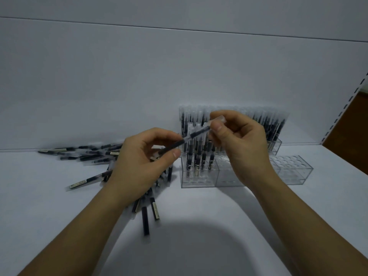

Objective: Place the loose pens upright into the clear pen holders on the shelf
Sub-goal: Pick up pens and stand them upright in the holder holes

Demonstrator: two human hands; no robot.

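Observation:
One dark pen [191, 136] with a clear cap slants up to the right between both hands. My left hand [145, 164] pinches its lower end and my right hand [239, 140] pinches its capped upper end. Directly behind it stands a clear pen holder [197, 181] with several pens upright in its left part. A second clear holder [292, 172] to the right shows open holes. A back row of upright pens [266, 122] lines the wall. Loose pens [87, 154] lie scattered on the shelf at the left, partly hidden under my left hand.
The white shelf surface [49, 216] runs to a white back wall [139, 86]. A perforated shelf upright [344, 108] closes the right side. More loose pens [149, 214] lie near my left wrist.

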